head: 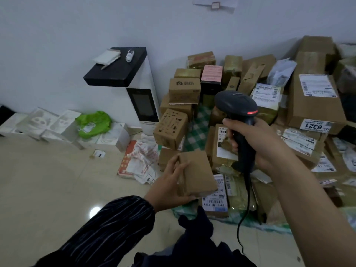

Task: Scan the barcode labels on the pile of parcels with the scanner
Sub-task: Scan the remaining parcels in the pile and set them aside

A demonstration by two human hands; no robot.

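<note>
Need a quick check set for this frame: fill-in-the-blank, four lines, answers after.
The right hand grips the black corded barcode scanner by its ____.
The left hand holds a small brown ____ box.
The large brown cardboard parcel at right carries a white label with big digits reading ____.
The crumpled plastic bag lying on the white boxes at left is ____.
Missing words: handle; cardboard; 6321; green.

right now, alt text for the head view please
The right hand grips a black corded scanner in front of a pile of labelled parcels, while the left hand holds a small brown box beside it.
</note>
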